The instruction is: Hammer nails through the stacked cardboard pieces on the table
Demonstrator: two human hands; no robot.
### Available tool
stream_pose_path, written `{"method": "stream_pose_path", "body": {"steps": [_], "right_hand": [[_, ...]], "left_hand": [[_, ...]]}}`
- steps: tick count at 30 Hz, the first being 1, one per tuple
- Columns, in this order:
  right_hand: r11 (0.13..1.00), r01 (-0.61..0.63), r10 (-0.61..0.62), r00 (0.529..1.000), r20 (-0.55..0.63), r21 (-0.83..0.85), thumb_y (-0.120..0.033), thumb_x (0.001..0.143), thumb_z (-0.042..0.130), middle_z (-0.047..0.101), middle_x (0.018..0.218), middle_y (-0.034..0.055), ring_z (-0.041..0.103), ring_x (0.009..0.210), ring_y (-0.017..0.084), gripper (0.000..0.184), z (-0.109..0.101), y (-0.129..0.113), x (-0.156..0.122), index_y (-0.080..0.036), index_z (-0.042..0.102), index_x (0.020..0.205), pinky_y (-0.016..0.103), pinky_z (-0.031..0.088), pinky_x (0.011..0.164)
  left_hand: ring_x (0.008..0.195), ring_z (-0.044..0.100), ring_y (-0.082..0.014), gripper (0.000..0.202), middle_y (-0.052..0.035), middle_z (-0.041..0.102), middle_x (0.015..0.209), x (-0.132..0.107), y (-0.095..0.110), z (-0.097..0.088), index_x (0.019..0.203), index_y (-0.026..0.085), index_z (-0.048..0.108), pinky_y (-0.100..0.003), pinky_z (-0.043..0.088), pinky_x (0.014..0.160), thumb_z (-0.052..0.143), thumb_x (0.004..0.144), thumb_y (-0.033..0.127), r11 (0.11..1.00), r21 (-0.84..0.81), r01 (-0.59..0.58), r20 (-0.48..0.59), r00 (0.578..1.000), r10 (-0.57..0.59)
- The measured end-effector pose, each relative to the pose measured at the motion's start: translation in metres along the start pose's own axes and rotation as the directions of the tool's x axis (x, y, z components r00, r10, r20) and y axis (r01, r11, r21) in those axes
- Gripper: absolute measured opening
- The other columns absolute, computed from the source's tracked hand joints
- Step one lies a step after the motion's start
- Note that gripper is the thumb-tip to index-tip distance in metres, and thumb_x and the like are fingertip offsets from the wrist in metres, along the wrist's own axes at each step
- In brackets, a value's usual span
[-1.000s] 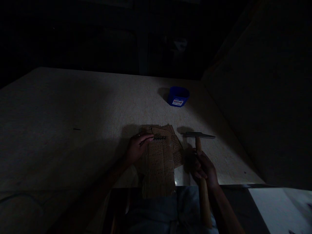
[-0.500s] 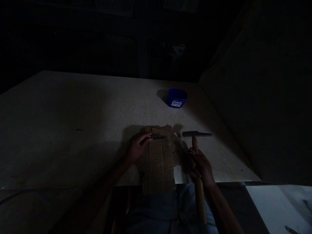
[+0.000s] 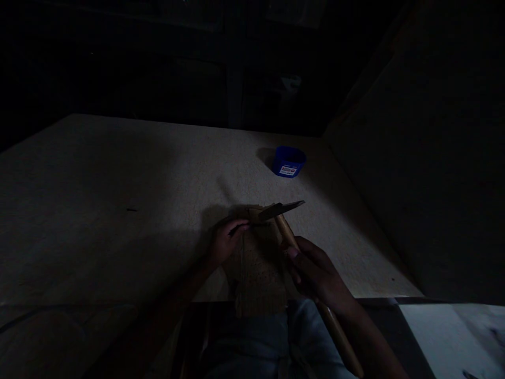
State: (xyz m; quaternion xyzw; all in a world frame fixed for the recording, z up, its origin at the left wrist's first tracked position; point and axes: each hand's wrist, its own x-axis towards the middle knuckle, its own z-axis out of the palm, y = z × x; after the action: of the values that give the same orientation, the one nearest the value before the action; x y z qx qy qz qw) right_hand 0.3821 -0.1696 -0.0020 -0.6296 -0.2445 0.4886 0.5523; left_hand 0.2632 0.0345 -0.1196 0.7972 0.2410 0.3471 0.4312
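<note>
A hammer (image 3: 288, 233) with a wooden handle and a narrow metal head is gripped in my right hand (image 3: 317, 269). Its head hovers, tilted, over the upper part of some worn cardboard (image 3: 262, 279) full of small holes. Across that cardboard lies a thin dark spiral metal piece (image 3: 262, 225), partly hidden by the hammer's shadow. My left hand (image 3: 224, 245) rests at the cardboard's left side, fingers closed together at the left end of the spiral piece. The cardboard hangs over the table's front edge above my lap.
A blue plastic tub (image 3: 289, 162) with a white label stands farther back on the pale table (image 3: 177, 163). A small dark sliver (image 3: 132, 210) lies to the left. Along the right side rises a dark panel (image 3: 426, 173). The light is very dim.
My right hand has brought the hammer leftward, from beside the cardboard to above it, and its handle now slants. My left hand stays at the spiral piece.
</note>
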Motion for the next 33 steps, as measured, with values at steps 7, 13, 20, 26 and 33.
{"method": "stream_pose_path", "body": {"steps": [7,13,20,26,33], "right_hand": [[0.999,-0.004,0.003,1.0,-0.022,-0.042,-0.062,0.089,0.06,0.045,0.055,-0.0094,0.031,0.033,0.003,0.043,0.014,-0.002,0.004,-0.02,0.051,0.085,0.013,0.023,0.029],[0.98,0.033,-0.047,0.997,-0.067,-0.194,-0.06,0.092,0.057,0.048,0.057,-0.0063,0.036,0.039,0.006,0.04,0.013,-0.011,0.007,-0.02,0.057,0.089,0.017,0.026,0.033],[0.946,0.168,-0.176,0.984,-0.004,-0.277,-0.055,0.096,0.054,0.052,0.061,-0.0029,0.047,0.05,0.011,0.036,0.021,-0.019,0.008,-0.02,0.063,0.089,0.021,0.034,0.044],[0.894,0.147,-0.132,0.989,0.064,-0.424,-0.056,0.097,0.051,0.065,0.082,0.0047,0.06,0.08,0.02,0.04,0.022,-0.001,0.024,-0.018,0.065,0.093,0.026,0.044,0.061],[0.891,0.129,-0.126,0.991,0.035,-0.436,-0.055,0.099,0.045,0.065,0.084,0.0043,0.059,0.074,0.018,0.043,0.018,0.004,0.024,-0.018,0.065,0.107,0.026,0.042,0.06]], "left_hand": [[0.09,0.073,-0.0189,0.016,-0.0026,0.079,0.096,0.0,0.001,0.001,0.096,0.026,0.077,-0.032,0.059,0.084,0.063,0.092,0.031,0.999,0.009,-0.04,0.016,0.999,0.04],[0.092,0.073,-0.0197,0.014,-0.0033,0.078,0.099,0.001,0.001,0.002,0.099,0.026,0.075,-0.033,0.058,0.085,0.064,0.092,0.03,0.995,0.04,-0.094,0.008,0.996,0.094],[0.1,0.073,-0.0217,0.022,-0.0046,0.077,0.108,0.0,-0.002,0.002,0.109,0.025,0.071,-0.035,0.058,0.09,0.065,0.087,0.022,0.999,0.044,-0.011,0.046,0.999,0.009],[0.093,0.075,-0.0219,0.026,-0.0048,0.078,0.101,-0.002,-0.008,0.006,0.108,0.023,0.068,-0.034,0.06,0.085,0.067,0.082,0.019,0.998,0.037,0.058,0.02,0.998,-0.059],[0.095,0.075,-0.0204,0.031,-0.0038,0.078,0.105,-0.002,-0.004,0.008,0.112,0.023,0.065,-0.032,0.06,0.084,0.065,0.082,0.016,0.987,-0.041,0.157,0.064,0.986,-0.154]]}}
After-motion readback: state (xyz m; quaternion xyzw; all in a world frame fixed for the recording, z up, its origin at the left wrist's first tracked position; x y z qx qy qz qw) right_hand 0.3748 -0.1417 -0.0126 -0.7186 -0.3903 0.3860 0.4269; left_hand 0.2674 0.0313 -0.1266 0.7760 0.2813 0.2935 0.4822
